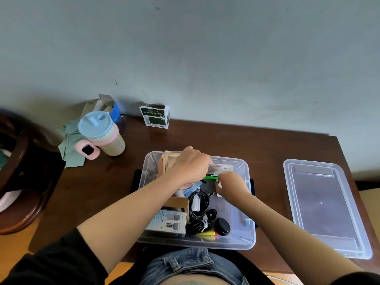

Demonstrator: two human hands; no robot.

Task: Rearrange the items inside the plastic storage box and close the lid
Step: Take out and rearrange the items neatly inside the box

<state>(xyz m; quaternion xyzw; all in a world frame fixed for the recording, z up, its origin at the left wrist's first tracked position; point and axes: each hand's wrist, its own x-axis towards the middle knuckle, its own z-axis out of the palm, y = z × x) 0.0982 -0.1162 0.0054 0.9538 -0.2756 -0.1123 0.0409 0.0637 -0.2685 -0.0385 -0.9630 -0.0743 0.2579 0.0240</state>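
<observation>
A dark brown wooden surface [226, 140] stands against a pale grey-green wall [205, 58], with a dark wooden chair [18, 182] at its left end and warm orange flooring below. Near the front edge sits the clear plastic storage box [249, 233], open, holding a coil of black cable [198, 204], a round black puck [222, 226], a grey-printed carton [167, 223] and other small clutter. Its clear plastic lid [324, 204] lies flat on the surface well to the right, apart from the box. Both hands reach into the far half of the box: the left hand [191, 165] is curled, gripping a thin flat pale item whose nature is hard to tell, and the right hand [232, 185] has its fingers bent down onto small things near a green object [210, 177]; whether it holds anything cannot be told. At the back left stand a blue-lidded pastel drinking cup [100, 134], a crumpled green cloth [71, 145] and a green-and-white carton [155, 117].
</observation>
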